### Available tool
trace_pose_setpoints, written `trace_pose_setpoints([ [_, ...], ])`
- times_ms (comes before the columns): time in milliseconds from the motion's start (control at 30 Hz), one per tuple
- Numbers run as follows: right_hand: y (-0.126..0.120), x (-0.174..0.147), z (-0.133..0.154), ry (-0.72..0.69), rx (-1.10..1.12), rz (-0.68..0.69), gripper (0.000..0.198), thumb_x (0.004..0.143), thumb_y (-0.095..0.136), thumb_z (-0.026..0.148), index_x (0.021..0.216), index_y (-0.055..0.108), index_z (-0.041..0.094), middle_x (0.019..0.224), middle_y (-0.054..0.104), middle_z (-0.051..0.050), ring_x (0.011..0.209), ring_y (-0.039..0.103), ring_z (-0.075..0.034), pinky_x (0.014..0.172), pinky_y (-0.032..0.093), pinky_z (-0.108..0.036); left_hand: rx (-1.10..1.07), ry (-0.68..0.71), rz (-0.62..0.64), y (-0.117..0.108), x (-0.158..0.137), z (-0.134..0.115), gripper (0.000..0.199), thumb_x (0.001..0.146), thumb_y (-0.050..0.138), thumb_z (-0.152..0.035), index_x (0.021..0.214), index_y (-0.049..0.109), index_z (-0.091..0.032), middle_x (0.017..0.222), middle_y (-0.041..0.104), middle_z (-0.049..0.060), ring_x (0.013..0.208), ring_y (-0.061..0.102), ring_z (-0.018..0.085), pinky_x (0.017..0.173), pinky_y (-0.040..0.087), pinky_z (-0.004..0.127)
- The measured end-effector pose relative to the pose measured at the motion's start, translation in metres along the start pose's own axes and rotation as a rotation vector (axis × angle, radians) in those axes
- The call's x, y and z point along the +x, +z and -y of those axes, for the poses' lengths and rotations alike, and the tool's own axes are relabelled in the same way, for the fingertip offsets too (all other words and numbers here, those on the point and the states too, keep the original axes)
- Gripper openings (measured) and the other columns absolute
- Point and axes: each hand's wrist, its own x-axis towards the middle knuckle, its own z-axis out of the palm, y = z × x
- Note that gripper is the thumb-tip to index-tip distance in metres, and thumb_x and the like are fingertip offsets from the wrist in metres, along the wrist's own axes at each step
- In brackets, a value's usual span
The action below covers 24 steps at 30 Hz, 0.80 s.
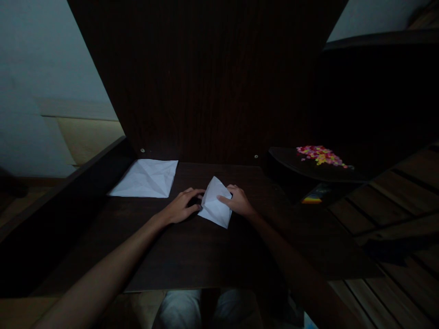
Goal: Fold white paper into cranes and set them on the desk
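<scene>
A folded sheet of white paper [214, 208] stands slightly tilted above the dark desk top in the middle. My right hand [240, 201] grips its right side, the thumb lying across the front and the fingers behind. On the other side, my left hand [183, 205] is open, thumb and fingers apart, with the fingertips close to the paper's left edge. Whether they touch it I cannot tell. Farther left lies a flat, creased stack or sheet of white paper [147, 178] on the desk.
A tall dark wooden panel [206, 82] rises behind the desk [178, 260]. A low side board [68, 219] borders the left. At right, a curved shelf [284, 157] bears pink, red and yellow small pieces or a floral pattern [322, 155]. My knees [181, 308] are below the front edge.
</scene>
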Motion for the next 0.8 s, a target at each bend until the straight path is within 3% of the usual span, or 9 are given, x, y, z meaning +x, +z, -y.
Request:
trace_pose_setpoints([
  [333,0.003,0.000,-0.001,-0.014,-0.008,0.002,0.018,0.075,0.063,0.032,0.068,0.064,0.016,0.074,0.060,-0.004,0.074,0.055,-0.018,0.069,0.040,-0.029,0.008,0.004,-0.068,0.006,0.003,-0.004,0.034,0.085,0.051,-0.039,0.112,0.056,-0.019,0.097,0.063,0.006,0.094,0.057,0.021,0.085,0.045,0.034],
  [533,0.001,-0.001,0.006,0.011,0.078,0.051,0.018,0.077,0.061,0.032,0.076,0.066,0.015,0.078,0.061,-0.004,0.072,0.057,-0.015,0.067,0.041,-0.025,-0.023,-0.050,-0.117,0.011,0.005,0.000,0.052,0.082,0.056,-0.039,0.127,0.043,-0.018,0.095,0.064,0.005,0.096,0.059,0.021,0.089,0.044,0.036],
  [667,0.003,-0.002,0.009,0.052,0.158,0.047,0.024,0.078,0.059,0.036,0.087,0.067,0.015,0.078,0.063,-0.003,0.069,0.056,-0.014,0.065,0.042,-0.025,-0.041,-0.087,-0.129,0.012,0.004,0.001,0.058,0.078,0.060,-0.036,0.129,0.036,-0.020,0.093,0.061,0.003,0.090,0.060,0.020,0.082,0.047,0.034],
  [800,0.006,-0.003,0.009,0.111,0.265,-0.014,0.037,0.077,0.059,0.040,0.106,0.059,0.017,0.074,0.060,0.000,0.064,0.052,-0.012,0.061,0.042,-0.024,-0.039,-0.065,-0.147,0.012,0.004,0.003,0.037,0.079,0.059,-0.032,0.110,0.043,-0.020,0.093,0.058,0.003,0.087,0.059,0.018,0.079,0.046,0.032],
])
